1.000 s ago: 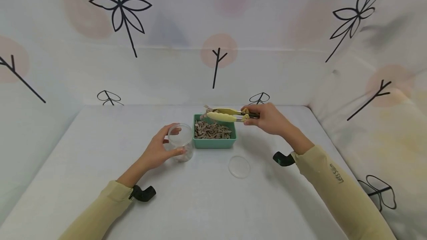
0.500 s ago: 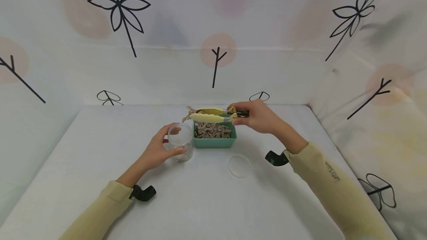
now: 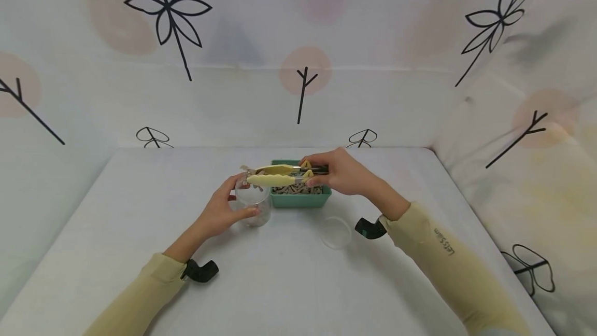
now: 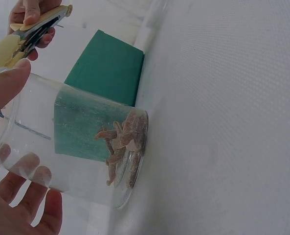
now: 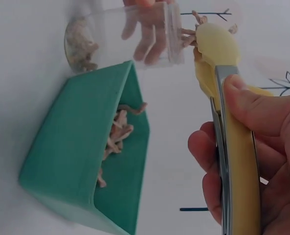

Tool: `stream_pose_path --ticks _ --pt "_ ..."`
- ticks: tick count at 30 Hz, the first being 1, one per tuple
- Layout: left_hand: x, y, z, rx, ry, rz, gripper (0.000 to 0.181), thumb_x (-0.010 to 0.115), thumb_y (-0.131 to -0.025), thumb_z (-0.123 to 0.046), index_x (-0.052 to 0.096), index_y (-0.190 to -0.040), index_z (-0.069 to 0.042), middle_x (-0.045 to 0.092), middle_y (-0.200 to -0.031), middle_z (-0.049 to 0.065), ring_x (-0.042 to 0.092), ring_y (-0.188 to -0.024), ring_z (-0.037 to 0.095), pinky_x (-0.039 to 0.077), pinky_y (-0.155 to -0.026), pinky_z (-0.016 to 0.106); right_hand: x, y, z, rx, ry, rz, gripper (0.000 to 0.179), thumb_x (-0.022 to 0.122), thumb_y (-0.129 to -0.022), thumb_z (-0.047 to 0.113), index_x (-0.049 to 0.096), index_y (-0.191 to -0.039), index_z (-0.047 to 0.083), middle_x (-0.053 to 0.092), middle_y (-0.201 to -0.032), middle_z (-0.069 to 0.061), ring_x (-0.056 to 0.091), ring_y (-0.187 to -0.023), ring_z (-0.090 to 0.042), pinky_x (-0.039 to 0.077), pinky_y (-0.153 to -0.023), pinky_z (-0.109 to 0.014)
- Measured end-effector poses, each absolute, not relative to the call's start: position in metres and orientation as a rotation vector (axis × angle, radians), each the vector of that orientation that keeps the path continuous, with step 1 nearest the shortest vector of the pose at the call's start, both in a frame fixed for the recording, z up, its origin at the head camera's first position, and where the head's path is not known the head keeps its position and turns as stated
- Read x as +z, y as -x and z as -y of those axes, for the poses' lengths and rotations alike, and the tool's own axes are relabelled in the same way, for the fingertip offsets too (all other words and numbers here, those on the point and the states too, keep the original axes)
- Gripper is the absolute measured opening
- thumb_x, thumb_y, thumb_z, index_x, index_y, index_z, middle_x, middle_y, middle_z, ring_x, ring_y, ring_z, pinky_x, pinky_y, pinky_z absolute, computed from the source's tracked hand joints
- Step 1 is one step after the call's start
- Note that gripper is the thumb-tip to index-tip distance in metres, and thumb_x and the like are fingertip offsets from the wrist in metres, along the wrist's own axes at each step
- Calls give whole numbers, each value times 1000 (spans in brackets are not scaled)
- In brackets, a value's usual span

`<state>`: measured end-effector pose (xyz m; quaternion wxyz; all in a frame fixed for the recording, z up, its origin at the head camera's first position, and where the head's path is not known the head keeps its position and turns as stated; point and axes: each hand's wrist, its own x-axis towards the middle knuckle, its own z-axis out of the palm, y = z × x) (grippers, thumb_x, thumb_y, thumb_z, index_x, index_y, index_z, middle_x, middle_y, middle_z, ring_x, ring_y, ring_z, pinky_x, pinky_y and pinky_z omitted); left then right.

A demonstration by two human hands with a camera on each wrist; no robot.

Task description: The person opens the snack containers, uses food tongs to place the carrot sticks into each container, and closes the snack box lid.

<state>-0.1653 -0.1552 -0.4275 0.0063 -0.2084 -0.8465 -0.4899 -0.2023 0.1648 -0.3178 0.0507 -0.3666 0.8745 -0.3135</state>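
Note:
My left hand (image 3: pixel 215 215) is wrapped around a clear plastic jar (image 3: pixel 260 215), which stands upright on the table with its mouth uncovered. A few brown, twisted dried strips (image 4: pixel 122 142) lie at the jar's bottom. Yellow-tipped metal tongs (image 3: pixel 272 180) are in my right hand (image 3: pixel 347 172), gripped between thumb and fingers. Their heads pinch a small bunch of the same strips (image 5: pixel 188 38) just over the jar's mouth. Behind the tongs, touching or close beside the jar, sits a green rectangular box (image 3: pixel 300 201) with more strips (image 5: pixel 116 132) inside, partly hidden by the tongs and right hand.
A clear round lid (image 3: pixel 336 233) lies flat on the white table (image 3: pixel 289 284), in front of the box and to the right. Patterned fabric walls (image 3: pixel 242 102) rise at the back and both sides. A dark wrist camera (image 3: pixel 370 228) juts out from each sleeve.
My right hand has carried the tongs with their strips leftward from above the green box, then down to the jar's mouth. The left hand and jar have stayed in place.

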Motion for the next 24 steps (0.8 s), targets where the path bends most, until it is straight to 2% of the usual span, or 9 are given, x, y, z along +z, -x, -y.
stream_pose_path --ticks 5,14,24 --pt "-428 166 156 -1526 651 2655 91 86 -80 -29 34 -153 -10 43 -151 11 44 -132 29 46 -98 50 -317 203 -161 -909 1084 -2648 40 77 -89 16 66 -127 7 72 -106 -1 65 -86 -11 55 -76 -31" --pt "-429 166 156 -1534 678 2635 87 86 -80 -30 37 -151 -14 49 -143 7 48 -127 26 47 -96 51 -307 199 -156 -791 1078 -2682 41 77 -89 16 65 -128 10 71 -108 0 65 -90 -10 55 -78 -32" --pt "-429 166 156 -1549 694 2616 86 85 -81 -28 37 -152 -19 48 -144 4 47 -129 25 46 -96 50 -302 195 -155 -707 1067 -2723 43 77 -89 17 64 -130 10 71 -108 -1 65 -88 -11 55 -77 -32"
